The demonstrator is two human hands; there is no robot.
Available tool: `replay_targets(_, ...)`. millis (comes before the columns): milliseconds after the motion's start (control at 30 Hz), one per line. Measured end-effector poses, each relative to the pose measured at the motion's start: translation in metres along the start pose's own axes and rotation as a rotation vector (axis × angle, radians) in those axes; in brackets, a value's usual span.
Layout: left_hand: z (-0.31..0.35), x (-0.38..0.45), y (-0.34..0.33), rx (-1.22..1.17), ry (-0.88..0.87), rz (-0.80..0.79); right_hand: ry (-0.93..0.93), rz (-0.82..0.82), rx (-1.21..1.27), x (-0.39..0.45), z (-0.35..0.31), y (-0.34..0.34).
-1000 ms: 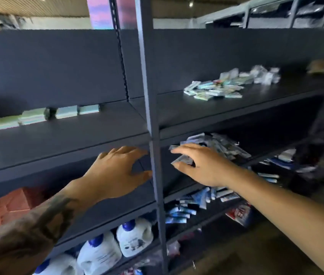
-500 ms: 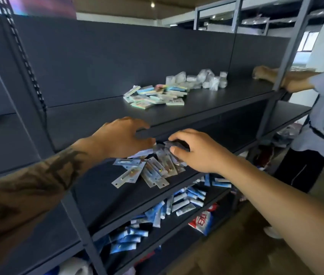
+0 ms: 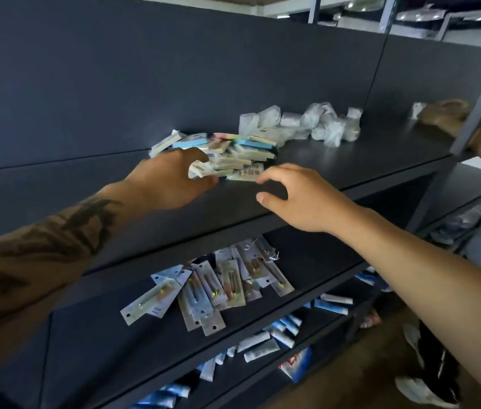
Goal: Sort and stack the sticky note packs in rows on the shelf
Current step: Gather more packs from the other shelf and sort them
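Left hand [image 3: 171, 178]: fingers curled on a sticky note pack [image 3: 204, 170] at the pile's [image 3: 233, 152] near edge.
Right hand [image 3: 295, 196]: loosely spread (holding nothing) — just beside the pile, above the shelf [image 3: 351, 154].

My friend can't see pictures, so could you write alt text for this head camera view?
A person's left hand grips a sticky note pack from the loose pile of sticky note packs on a dark shelf, while the right hand reaches toward the pile holding nothing. Crumpled clear bags lie behind the pile, and flat carded packets are scattered on the shelf below.
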State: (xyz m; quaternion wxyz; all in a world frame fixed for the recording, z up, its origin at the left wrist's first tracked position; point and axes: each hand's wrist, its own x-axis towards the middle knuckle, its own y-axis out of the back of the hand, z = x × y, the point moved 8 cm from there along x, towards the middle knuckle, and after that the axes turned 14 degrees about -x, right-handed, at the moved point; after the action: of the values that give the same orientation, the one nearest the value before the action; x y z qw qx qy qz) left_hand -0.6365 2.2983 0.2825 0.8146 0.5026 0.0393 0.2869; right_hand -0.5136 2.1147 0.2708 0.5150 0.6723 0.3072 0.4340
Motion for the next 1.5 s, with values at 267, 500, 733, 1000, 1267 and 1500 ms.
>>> replay_targets(267, -0.026, 0.067, 0.002, 0.097, 0.134, 0.104, 0.156, 0.095, -0.016, 0.116, 0.019, -0.007)
replay_targets(500, -0.041, 0.132, -0.002, 0.269, 0.233, 0.071, 0.284, 0.092, -0.093, 0.209, 0.029, -0.020)
replay_targets(733, -0.047, 0.148, -0.022, 0.431, 0.260, -0.034, 0.325, -0.052, -0.085, 0.254, 0.034, -0.041)
replay_targets(1000, -0.022, 0.119, -0.014, 0.628, 0.133, 0.203, 0.386, 0.107, -0.018, 0.248, 0.034, -0.033)
replay_targets(1267, 0.017, 0.016, 0.015, 0.521, 0.117, 0.391, 0.580, 0.383, -0.028, 0.177, -0.019, 0.006)
replay_targets(1500, 0.022, -0.144, 0.043, 0.479, 0.279, 0.403, 0.801, 0.440, 0.028, 0.065, -0.136, 0.021)
